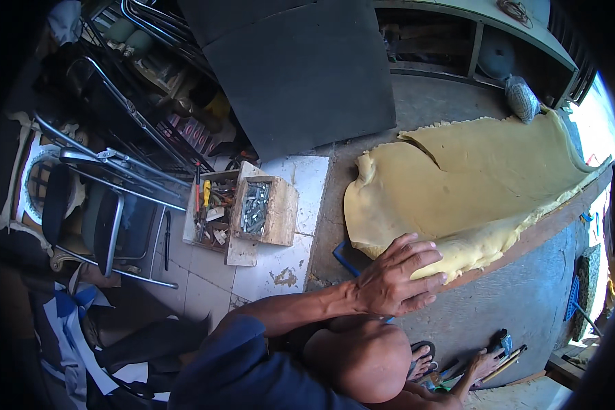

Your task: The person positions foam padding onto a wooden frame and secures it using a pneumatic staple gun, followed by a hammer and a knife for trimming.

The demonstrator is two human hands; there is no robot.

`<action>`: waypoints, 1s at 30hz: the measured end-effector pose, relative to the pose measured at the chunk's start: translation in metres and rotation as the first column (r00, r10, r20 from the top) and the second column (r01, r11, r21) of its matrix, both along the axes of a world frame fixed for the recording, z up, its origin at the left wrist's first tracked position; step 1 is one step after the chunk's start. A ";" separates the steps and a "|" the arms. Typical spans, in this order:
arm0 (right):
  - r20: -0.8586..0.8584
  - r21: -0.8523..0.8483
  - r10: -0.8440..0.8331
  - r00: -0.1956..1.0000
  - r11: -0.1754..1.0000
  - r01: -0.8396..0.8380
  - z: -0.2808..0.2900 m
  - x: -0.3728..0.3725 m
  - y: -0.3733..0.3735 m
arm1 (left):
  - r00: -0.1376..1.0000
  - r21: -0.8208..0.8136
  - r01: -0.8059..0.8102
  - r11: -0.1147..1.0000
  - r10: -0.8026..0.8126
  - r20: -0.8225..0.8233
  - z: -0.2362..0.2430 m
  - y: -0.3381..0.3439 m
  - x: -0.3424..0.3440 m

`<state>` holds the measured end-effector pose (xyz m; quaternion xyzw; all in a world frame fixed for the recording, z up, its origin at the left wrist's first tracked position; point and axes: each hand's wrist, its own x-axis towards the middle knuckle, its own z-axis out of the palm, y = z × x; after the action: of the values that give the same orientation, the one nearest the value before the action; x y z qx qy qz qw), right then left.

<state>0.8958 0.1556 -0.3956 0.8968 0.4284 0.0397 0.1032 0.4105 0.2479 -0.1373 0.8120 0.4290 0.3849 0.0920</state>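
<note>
Left hand (395, 277) flat, fingers spread and open, palm down on near end of yellow foam sheet (471, 184). Pressing rather than gripping, by the look of it; no fingers curled under the edge.

Right hand (484, 363) low at lower right, down by the floor beside a sandalled foot (422, 357), touching or closing on a small cluster of tools (504, 348). Dark-handled item and a pale stick-like piece visible there; whether actually grasped, cannot tell, too small and partly hidden.

Foam sheet spread over a long wooden board (526, 239), sagging over its near edge. Long axis running from lower left, under the left hand, up and away to upper right. Far end curling up near a grey mesh bundle (523, 98). Torn flap across the upper middle of the sheet.

Key relation: sheet directly ahead and to the right of the body, stretching away from the left hand along the board. Left hand already on it, at its nearest corner; right hand well apart from it, below the board edge and nearer the tools than the foam. Blue flat object (345, 256) peeking out just beside the foam's near corner, at the left wrist.

Off to the left, well apart from both hands: wooden box of bolts (260, 208) next to an open tool tray (212, 208) on the tiled floor, folding metal chairs (109, 205) beyond.
</note>
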 end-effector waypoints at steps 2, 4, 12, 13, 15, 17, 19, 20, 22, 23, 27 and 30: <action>0.051 0.090 -0.016 0.999 0.996 0.011 0.008 -0.017 0.001 | 0.996 -0.010 0.026 1.000 -0.025 0.080 0.013 0.013 -0.006; -0.090 0.108 -0.026 0.996 0.993 0.036 0.026 -0.038 0.007 | 0.995 0.005 0.036 0.999 -0.036 0.095 0.025 0.035 -0.005; -0.451 0.413 0.054 0.891 0.898 0.154 0.150 -0.086 -0.016 | 0.977 -0.012 0.204 0.979 -0.203 0.071 0.125 0.072 0.094; -0.523 0.354 0.040 0.852 0.919 0.174 0.174 -0.096 -0.025 | 0.970 -0.041 0.241 0.970 -0.239 0.043 0.130 0.071 0.099; -0.729 0.121 -0.190 0.657 0.910 0.397 0.208 -0.107 -0.067 | 0.952 -0.284 0.303 0.910 -0.305 0.037 0.162 0.061 0.139; -0.735 -0.090 -0.444 0.512 0.813 0.576 0.255 -0.131 -0.152 | 0.779 -0.670 0.427 0.608 -0.623 -0.068 0.181 0.040 0.170; -0.715 -0.308 -0.633 0.297 0.666 0.679 0.303 -0.184 -0.217 | 0.373 -0.804 0.440 0.399 -0.896 -0.241 0.190 0.022 0.157; -0.738 -0.304 -0.636 0.225 0.611 0.731 0.327 -0.225 -0.252 | 0.177 -0.790 0.547 0.278 -0.960 -0.216 0.212 0.011 0.153; -0.756 -0.451 -0.655 -0.002 0.518 0.727 0.376 -0.295 -0.294 | -0.187 -0.910 0.415 0.020 -0.977 -0.107 0.250 0.006 0.144; -0.766 -0.482 -0.637 -0.085 0.483 0.731 0.404 -0.320 -0.302 | -0.226 -0.919 0.395 -0.017 -0.971 -0.080 0.252 0.013 0.125; -0.762 -0.496 -0.578 -0.290 0.234 0.836 0.490 -0.426 -0.325 | -0.434 -0.973 0.226 0.043 -0.890 -0.140 0.339 -0.013 0.159; -0.706 -0.526 -0.563 -0.429 0.013 0.850 0.513 -0.448 -0.350 | -0.612 -0.922 0.386 0.024 -0.741 -0.276 0.353 -0.022 0.204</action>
<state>0.4479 -0.1948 0.1178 0.7902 -0.3510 -0.4292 -0.2611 0.6144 0.2264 0.2158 0.8391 -0.2640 -0.4430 0.1731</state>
